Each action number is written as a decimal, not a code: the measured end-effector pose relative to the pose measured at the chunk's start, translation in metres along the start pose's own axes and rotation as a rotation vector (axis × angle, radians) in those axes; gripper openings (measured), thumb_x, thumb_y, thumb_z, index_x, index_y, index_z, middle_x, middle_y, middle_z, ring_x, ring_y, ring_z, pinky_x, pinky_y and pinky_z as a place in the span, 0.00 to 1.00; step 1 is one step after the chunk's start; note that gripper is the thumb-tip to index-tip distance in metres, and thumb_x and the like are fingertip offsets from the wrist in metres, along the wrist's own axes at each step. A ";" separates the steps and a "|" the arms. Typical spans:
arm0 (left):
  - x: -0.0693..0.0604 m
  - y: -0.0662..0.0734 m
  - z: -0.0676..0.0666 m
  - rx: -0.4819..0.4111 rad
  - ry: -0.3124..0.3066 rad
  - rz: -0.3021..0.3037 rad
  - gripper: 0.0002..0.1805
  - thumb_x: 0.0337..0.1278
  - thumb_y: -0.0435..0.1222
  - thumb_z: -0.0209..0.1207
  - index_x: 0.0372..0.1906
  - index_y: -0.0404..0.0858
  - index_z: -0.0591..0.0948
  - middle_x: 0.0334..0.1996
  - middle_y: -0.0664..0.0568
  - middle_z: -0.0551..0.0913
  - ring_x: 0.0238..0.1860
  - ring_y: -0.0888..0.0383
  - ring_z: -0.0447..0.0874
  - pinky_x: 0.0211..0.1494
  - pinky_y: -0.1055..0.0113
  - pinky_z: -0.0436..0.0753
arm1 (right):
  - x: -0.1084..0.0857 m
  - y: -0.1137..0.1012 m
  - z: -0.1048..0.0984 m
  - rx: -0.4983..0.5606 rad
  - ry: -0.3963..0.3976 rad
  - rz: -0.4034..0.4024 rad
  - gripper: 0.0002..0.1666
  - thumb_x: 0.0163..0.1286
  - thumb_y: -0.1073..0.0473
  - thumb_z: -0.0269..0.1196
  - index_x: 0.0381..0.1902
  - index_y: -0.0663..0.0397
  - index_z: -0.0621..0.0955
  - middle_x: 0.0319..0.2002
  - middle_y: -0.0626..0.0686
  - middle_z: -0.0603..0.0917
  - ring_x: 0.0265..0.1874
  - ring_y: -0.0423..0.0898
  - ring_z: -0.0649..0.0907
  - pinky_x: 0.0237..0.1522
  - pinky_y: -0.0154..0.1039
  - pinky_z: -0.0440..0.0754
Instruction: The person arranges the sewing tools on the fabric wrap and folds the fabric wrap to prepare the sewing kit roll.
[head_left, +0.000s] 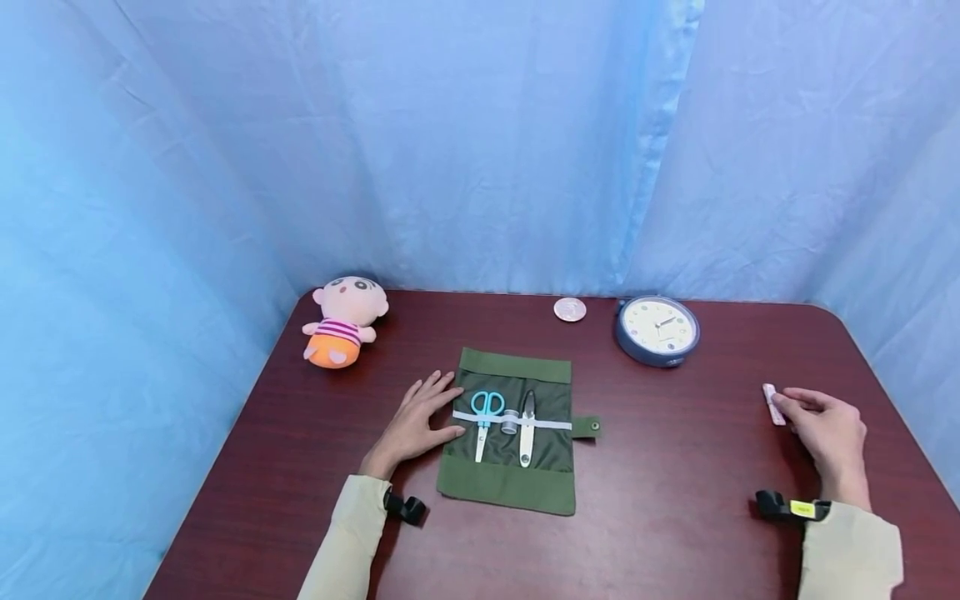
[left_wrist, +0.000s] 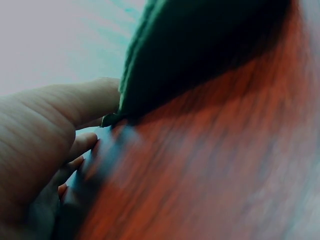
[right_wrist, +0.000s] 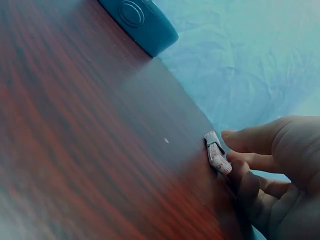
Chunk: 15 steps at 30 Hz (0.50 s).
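A green fabric organizer [head_left: 506, 489] lies unfolded on the table, its white elastic band across blue-handled scissors [head_left: 482, 427], a small grey spool [head_left: 510, 422] and a white-and-black tool [head_left: 527, 429]. My left hand [head_left: 412, 427] rests at the organizer's left edge, fingers spread; in the left wrist view the thumb [left_wrist: 97, 100] touches the green fabric [left_wrist: 165, 55]. At the right, my right hand [head_left: 828, 429] is at a small white-and-pink item [head_left: 773, 404], fingers loosely bent. The right wrist view shows the fingertips close beside this striped item [right_wrist: 218, 154], not wrapped round it.
A plush doll [head_left: 341, 325] is at the table's back left. A round whitish disc [head_left: 570, 309] and a dark blue clock [head_left: 658, 331] stand near the back edge. The organizer's snap tab [head_left: 587, 427] points right. Blue curtains [head_left: 480, 150] surround the table [head_left: 660, 500].
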<state>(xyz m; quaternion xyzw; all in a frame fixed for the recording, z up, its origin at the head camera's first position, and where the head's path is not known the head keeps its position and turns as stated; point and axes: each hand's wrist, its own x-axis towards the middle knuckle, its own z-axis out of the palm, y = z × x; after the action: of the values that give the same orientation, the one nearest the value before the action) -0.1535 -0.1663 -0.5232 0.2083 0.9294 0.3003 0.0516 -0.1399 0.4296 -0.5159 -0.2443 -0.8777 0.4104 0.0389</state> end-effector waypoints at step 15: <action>0.000 0.001 0.000 -0.007 0.003 0.003 0.36 0.58 0.48 0.67 0.71 0.41 0.74 0.78 0.44 0.62 0.82 0.44 0.50 0.82 0.40 0.48 | -0.005 -0.011 0.007 -0.192 0.021 -0.077 0.33 0.72 0.41 0.60 0.60 0.63 0.81 0.21 0.27 0.75 0.29 0.30 0.70 0.35 0.39 0.66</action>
<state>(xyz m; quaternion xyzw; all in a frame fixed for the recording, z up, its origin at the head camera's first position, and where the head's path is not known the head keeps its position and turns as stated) -0.1530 -0.1660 -0.5225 0.2091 0.9281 0.3039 0.0504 -0.1418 0.4171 -0.5119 -0.2174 -0.9212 0.3203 0.0405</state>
